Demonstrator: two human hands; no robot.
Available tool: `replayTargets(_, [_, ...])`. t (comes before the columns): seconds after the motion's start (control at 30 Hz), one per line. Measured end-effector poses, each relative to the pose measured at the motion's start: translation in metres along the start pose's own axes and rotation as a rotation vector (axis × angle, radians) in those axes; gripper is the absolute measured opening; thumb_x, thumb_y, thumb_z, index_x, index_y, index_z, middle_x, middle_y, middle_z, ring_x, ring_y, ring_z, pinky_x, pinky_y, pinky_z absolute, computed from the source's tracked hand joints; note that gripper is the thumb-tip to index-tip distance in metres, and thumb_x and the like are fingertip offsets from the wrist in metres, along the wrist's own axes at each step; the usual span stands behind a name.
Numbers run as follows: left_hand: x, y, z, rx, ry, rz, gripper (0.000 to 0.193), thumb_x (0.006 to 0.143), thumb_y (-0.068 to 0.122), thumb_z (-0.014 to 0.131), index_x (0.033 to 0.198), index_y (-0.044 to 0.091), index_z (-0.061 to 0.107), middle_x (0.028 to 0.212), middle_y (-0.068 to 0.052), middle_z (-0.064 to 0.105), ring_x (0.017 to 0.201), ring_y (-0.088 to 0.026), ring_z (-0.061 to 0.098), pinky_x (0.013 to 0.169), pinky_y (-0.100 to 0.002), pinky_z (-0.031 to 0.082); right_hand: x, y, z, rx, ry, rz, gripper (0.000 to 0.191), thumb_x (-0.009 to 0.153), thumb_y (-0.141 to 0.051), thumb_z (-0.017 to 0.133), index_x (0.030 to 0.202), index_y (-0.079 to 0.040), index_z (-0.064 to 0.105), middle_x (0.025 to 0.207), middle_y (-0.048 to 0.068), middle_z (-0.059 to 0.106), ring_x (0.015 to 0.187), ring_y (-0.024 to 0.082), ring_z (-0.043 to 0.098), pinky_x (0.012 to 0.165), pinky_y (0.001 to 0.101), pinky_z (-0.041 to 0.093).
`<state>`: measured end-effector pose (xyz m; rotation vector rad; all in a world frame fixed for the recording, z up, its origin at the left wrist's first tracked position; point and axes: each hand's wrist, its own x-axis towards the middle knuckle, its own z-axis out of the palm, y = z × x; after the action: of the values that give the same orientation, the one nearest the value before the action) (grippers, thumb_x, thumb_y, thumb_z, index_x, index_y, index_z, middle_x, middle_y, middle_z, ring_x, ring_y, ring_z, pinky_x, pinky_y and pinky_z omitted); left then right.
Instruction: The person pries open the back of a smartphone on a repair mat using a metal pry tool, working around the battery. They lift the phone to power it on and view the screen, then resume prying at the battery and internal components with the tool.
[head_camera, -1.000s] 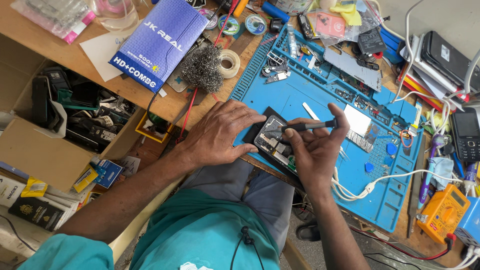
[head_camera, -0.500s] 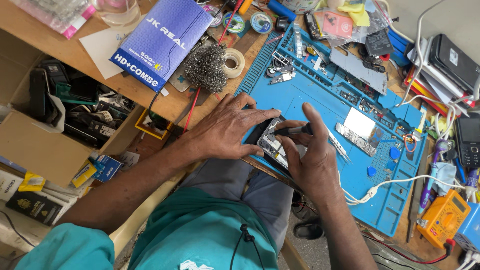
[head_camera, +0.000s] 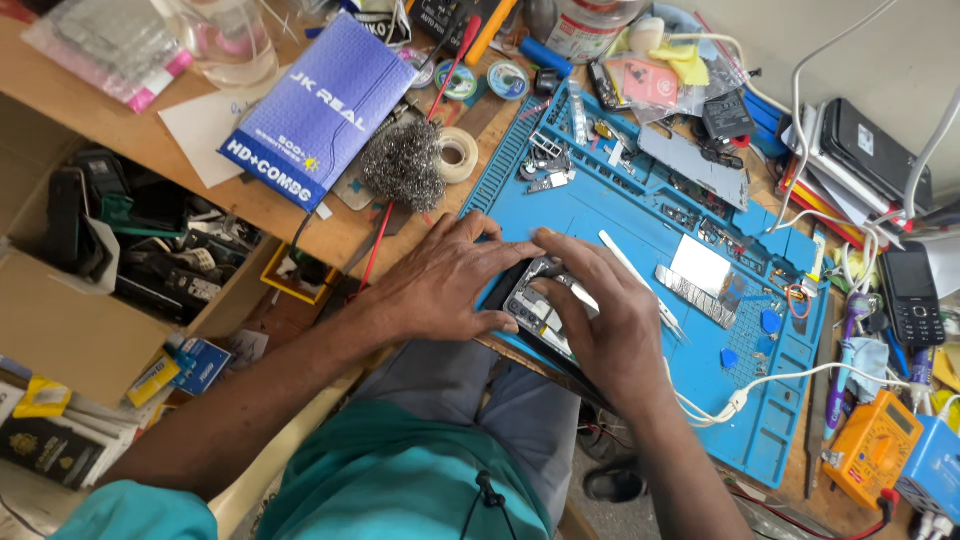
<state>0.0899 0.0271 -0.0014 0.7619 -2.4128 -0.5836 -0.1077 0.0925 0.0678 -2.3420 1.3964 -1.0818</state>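
At the near edge of the blue work mat (head_camera: 640, 215), opened phone (head_camera: 532, 308) lying flat, long axis diagonal from upper left to lower right, left hand (head_camera: 440, 285) flattened over its left end, right hand (head_camera: 600, 320) covering its right part, fingers pressed down, grip unclear.

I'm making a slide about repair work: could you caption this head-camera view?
Both hands, left hand and right hand, press on an opened black phone lying on a blue silicone repair mat.

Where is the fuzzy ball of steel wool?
In the head view, the steel wool sits on the wooden bench, upper middle, between the blue box and a roll of tape, just left of the blue mat.
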Motion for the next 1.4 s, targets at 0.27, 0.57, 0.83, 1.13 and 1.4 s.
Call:
replayTargets(0.27, [0.000, 0.006, -0.001, -0.037, -0.065, -0.087, 0.093, 0.067, 0.045, 0.088, 0.148, 0.018, 0.050, 0.122, -0.009, 0.067, 0.120, -0.034, 0.050, 0.100, -0.054, 0.038, 0.001, 0.002, 0.002, 0.179, -0.110, 0.110, 0.051, 0.088, 0.004, 0.074, 0.137, -0.003, 0.061, 0.118, 0.013, 0.076, 0.102, 0.022, 0.077, 0.091, 0.0332, 0.064])
replayTargets(0.57, [0.003, 0.005, 0.003, -0.022, -0.029, -0.064, 0.089, 0.072, 0.044, 0.087, 0.148, 0.016, 0.051, 0.123, -0.016, 0.064, 0.121, -0.034, 0.053, 0.098, -0.049, 0.041, -0.006, 0.003, -0.004, -0.018, 0.014, 0.207, 0.048, 0.085, -0.007, 0.085, 0.129, -0.008, 0.067, 0.101, 0.008, 0.077, 0.089, 0.018, 0.078, 0.076, 0.0338, 0.062])
replayTargets(0.83, [0.005, 0.011, 0.005, -0.074, -0.034, -0.067, 0.088, 0.071, 0.041, 0.088, 0.147, 0.015, 0.052, 0.123, -0.011, 0.066, 0.120, -0.033, 0.052, 0.099, -0.050, 0.042, -0.008, 0.007, -0.007, -0.003, 0.025, 0.142, 0.052, 0.087, -0.005, 0.082, 0.135, -0.007, 0.063, 0.104, 0.011, 0.076, 0.091, 0.020, 0.078, 0.078, 0.0345, 0.061])
replayTargets(1.13, [0.011, 0.014, 0.001, -0.069, -0.048, -0.050, 0.086, 0.069, 0.039, 0.087, 0.145, 0.017, 0.054, 0.123, -0.010, 0.069, 0.118, -0.033, 0.052, 0.100, -0.051, 0.041, -0.004, 0.012, -0.011, 0.166, -0.013, 0.156, 0.054, 0.087, 0.003, 0.076, 0.136, -0.006, 0.057, 0.113, 0.015, 0.074, 0.097, 0.022, 0.077, 0.079, 0.0318, 0.065])
replayTargets(1.4, [0.007, 0.026, -0.001, -0.042, -0.037, -0.086, 0.088, 0.070, 0.043, 0.089, 0.147, 0.018, 0.054, 0.125, -0.007, 0.066, 0.120, -0.032, 0.053, 0.100, -0.050, 0.042, -0.020, 0.015, -0.013, 0.181, 0.122, 0.161, 0.048, 0.094, 0.005, 0.074, 0.135, -0.007, 0.054, 0.103, 0.014, 0.075, 0.099, 0.021, 0.077, 0.082, 0.0326, 0.064])
